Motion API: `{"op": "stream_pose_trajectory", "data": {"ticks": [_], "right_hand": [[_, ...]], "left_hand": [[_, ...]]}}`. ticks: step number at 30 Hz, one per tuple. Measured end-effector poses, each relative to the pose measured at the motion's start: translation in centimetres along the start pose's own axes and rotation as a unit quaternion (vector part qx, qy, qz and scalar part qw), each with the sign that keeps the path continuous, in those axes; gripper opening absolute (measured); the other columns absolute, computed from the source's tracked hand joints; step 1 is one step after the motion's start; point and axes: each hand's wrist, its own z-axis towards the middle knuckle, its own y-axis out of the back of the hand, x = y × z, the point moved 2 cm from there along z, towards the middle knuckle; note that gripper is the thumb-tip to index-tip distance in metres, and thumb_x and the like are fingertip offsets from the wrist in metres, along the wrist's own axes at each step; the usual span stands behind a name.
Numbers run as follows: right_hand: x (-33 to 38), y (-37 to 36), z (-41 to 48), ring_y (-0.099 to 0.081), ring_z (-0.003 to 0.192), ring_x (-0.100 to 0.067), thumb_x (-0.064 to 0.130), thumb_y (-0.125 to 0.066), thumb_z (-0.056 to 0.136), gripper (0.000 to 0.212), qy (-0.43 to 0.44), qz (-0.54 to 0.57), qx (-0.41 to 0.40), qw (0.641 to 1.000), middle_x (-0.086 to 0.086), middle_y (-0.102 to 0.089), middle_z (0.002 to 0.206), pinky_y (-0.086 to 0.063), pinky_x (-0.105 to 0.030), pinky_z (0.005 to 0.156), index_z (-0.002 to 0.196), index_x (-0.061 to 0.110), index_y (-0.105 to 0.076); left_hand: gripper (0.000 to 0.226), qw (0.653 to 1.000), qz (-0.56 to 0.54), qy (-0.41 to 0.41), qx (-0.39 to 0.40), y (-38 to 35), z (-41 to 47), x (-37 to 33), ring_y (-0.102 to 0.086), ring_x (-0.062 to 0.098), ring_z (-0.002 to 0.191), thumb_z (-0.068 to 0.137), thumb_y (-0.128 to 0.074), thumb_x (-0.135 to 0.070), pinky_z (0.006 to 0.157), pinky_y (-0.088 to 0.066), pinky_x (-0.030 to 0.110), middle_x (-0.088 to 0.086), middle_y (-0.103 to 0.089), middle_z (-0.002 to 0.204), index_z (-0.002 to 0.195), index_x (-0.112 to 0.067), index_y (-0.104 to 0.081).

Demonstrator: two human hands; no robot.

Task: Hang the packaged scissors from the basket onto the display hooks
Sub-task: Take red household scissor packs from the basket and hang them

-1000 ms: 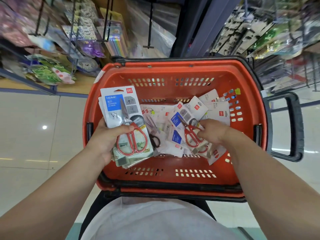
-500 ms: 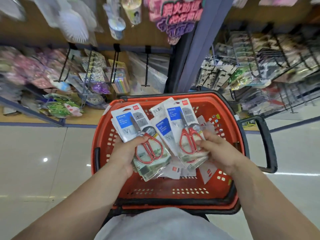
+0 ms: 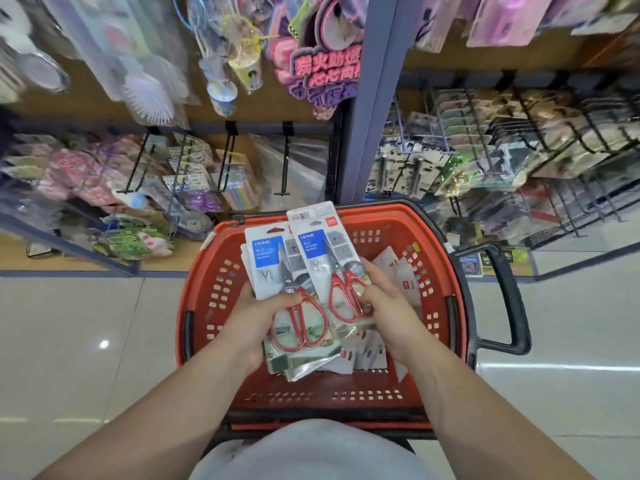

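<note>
An orange basket point(image 3: 446, 258) stands in front of me with several scissors packs point(image 3: 394, 271) lying loose in it. My left hand point(image 3: 249, 320) grips a stack of red-handled scissors packs point(image 3: 266, 261) over the basket, thumb across the top pack. My right hand point(image 3: 384, 303) pinches a further scissors pack point(image 3: 315, 244) by its lower part and holds it against the right side of the stack. Black display hooks point(image 3: 284, 161) jut from the wooden shelf wall behind the basket; one in the middle looks bare.
Hooks on the left carry stickers and toys point(image 3: 194, 174); the right rack point(image 3: 519, 140) is packed with carded goods. A blue-grey upright post point(image 3: 367, 98) splits the two bays. The basket's black handle point(image 3: 505, 299) sticks out to the right. Glossy tiled floor lies on both sides.
My right hand lifted a scissors pack out of the basket and brought it up beside the stack in my left hand. The view tilted upward, showing more of the shelves.
</note>
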Motion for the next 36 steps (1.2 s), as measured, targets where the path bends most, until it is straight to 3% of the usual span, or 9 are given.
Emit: {"op": "stream_pose_trajectory", "data": {"ticks": [3,7,13,17,22,25,27,30,36], "right_hand": [[0.2,-0.4,0.1,-0.074,0.102,-0.003,0.025,-0.058,0.104,0.037,0.045,-0.011,-0.012,0.999,0.021,-0.076,0.112,-0.058,-0.026,0.082,0.127,0.054,-0.059],[-0.4,-0.7,0.8,-0.074,0.112,-0.017,0.027,-0.086,0.085,0.071,0.046,-0.037,-0.017,0.998,0.005,-0.076,0.122,-0.06,-0.043,0.095,0.146,0.039,-0.051],[-2.5,1.4,1.8,-0.076,0.102,-0.035,0.002,-0.084,0.083,0.048,-0.023,0.044,-0.033,0.998,-0.015,-0.078,0.113,-0.064,-0.044,0.082,0.126,0.018,-0.068],[-4.9,1.5,2.2,-0.075,0.103,-0.032,0.001,-0.083,0.082,0.06,-0.086,0.053,0.013,0.995,-0.012,-0.077,0.116,-0.061,-0.044,0.089,0.133,0.026,-0.063],[-7.3,-0.1,3.0,-0.074,0.109,-0.029,0.004,-0.081,0.085,0.066,-0.137,0.035,0.062,0.988,-0.008,-0.074,0.127,-0.059,-0.043,0.093,0.139,0.034,-0.058],[-7.7,-1.0,3.7,-0.075,0.108,-0.02,0.011,-0.084,0.085,0.077,-0.145,0.004,0.05,0.988,0.002,-0.072,0.13,-0.056,-0.041,0.099,0.142,0.048,-0.046],[-7.6,-1.1,4.3,-0.076,0.105,-0.018,0.01,-0.082,0.086,0.08,-0.152,0.006,0.056,0.987,0.004,-0.075,0.124,-0.058,-0.037,0.092,0.143,0.05,-0.043],[-7.3,-0.9,5.0,-0.077,0.102,-0.021,0.005,-0.084,0.082,0.084,-0.164,0.006,0.069,0.984,-0.001,-0.076,0.12,-0.06,-0.038,0.085,0.146,0.041,-0.043],[-7.5,-1.3,6.1,-0.075,0.109,-0.026,0.014,-0.098,0.059,0.098,-0.199,0.008,0.094,0.976,-0.008,-0.079,0.115,-0.052,-0.051,0.108,0.143,0.019,-0.048]], "left_hand": [[0.06,1.0,0.022,-0.014,0.015,-0.2,0.4,0.1,-0.08,0.025,0.091,0.081,-0.081,0.005,0.072,-0.063,0.04,0.003,-0.081,0.107,0.13,-0.024,-0.062],[0.063,0.999,0.037,-0.022,0.01,0.0,1.2,0.7,-0.079,0.028,0.097,0.079,-0.082,0.007,0.083,-0.063,0.048,0.005,-0.08,0.112,0.131,-0.023,-0.062],[0.059,1.0,0.014,0.004,-0.023,2.2,2.2,2.2,-0.079,0.033,0.096,0.08,-0.082,0.006,0.09,-0.061,0.057,0.008,-0.081,0.109,0.128,-0.022,-0.062],[0.073,0.998,0.018,0.021,-0.048,3.4,3.3,3.5,-0.078,0.035,0.099,0.069,-0.09,0.003,0.092,-0.06,0.061,0.01,-0.079,0.114,0.132,-0.02,-0.059],[0.068,0.997,0.004,0.045,-0.061,3.3,4.4,5.5,-0.077,0.034,0.101,0.072,-0.087,0.006,0.095,-0.059,0.06,0.01,-0.08,0.111,0.129,-0.019,-0.059],[0.059,0.998,0.009,0.052,-0.043,3.2,4.9,6.4,-0.077,0.035,0.101,0.073,-0.086,0.006,0.095,-0.058,0.06,0.008,-0.081,0.106,0.119,-0.022,-0.063],[0.057,0.998,0.012,0.051,-0.038,3.4,5.1,6.6,-0.077,0.034,0.101,0.077,-0.082,0.009,0.093,-0.059,0.058,0.007,-0.081,0.106,0.118,-0.024,-0.062],[0.067,0.998,0.037,0.051,-0.023,4.1,5.5,6.8,-0.077,0.03,0.103,0.076,-0.084,0.007,0.093,-0.06,0.055,0.008,-0.079,0.115,0.131,-0.02,-0.058],[0.079,0.996,0.087,0.025,0.003,4.7,5.6,6.2,-0.076,0.029,0.107,0.066,-0.091,-0.001,0.098,-0.058,0.056,0.005,-0.079,0.117,0.134,-0.02,-0.057]]}}
